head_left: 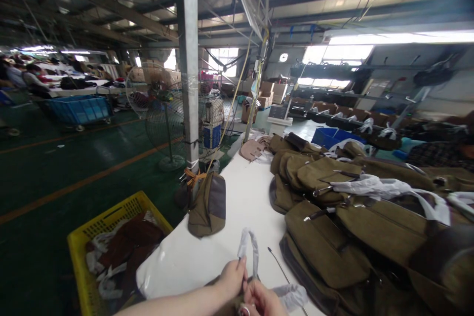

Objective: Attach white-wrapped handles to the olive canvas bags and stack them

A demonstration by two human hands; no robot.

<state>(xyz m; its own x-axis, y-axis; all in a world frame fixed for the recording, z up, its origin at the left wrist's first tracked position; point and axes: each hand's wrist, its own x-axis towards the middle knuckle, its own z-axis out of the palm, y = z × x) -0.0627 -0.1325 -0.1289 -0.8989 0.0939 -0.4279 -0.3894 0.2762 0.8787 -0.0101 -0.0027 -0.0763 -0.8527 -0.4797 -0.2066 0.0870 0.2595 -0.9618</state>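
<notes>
Pinching an upright white wrapping strip (pixel 249 252), left hand (pixel 232 280) grips higher, right hand (pixel 261 300) clasps its base.

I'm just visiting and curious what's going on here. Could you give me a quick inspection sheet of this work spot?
Surface: long white table, partly bare in the middle.
Job's things: a thin white strip, looped upward, pinched by both hands.
Clutter: olive-brown bags heaped on the right; one small bag at the left edge; a thin metal rod; white wrapping on the heap.
Hands: left hand and right hand are both closed on the strip.
Cables: wires hang down by the pillar.
Surroundings: yellow crate on the green floor, standing fan, blue cart, cardboard boxes, people far left.
</notes>
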